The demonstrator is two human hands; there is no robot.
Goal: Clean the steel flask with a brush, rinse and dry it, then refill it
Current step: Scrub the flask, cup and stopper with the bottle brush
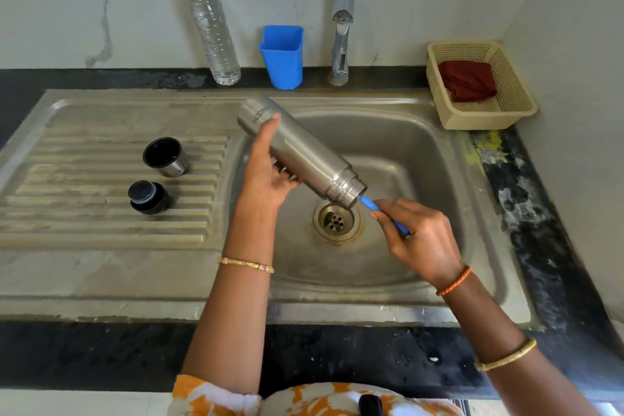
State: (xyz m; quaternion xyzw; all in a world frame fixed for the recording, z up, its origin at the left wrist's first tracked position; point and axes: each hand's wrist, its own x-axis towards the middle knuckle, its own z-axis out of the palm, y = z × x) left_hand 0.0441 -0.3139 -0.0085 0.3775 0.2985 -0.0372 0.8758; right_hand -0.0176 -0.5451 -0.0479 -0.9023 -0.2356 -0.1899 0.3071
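The left hand [266,169] is gripping the steel flask [300,152] around its middle, thumb lying along the near side and fingers curling underneath. The flask is tilting over the sink [415,145], its closed base pointing up and away from the left hand, its threaded open mouth pointing down toward the right hand [418,240]. The right hand is pinching the blue handle of a brush [383,213] between thumb and fingers; the far end of the brush is going into the flask's mouth, so the bristles are hidden inside. The two hands are sitting close together, apart from each other, joined only through flask and brush. Just below the flask's mouth, between the hands, the drain [336,221] is showing.

To the left of the left hand, on the ribbed draining board [101,213], a steel cup [165,157] is lying and a black stopper [148,197] is resting just nearer than it. Beyond the hands, along the wall, a plastic water bottle [214,34], a blue holder [282,56] and the tap [341,24] are standing. Beyond the right hand and to its right, a cream basket [513,84] is holding a dark red cloth [467,79].
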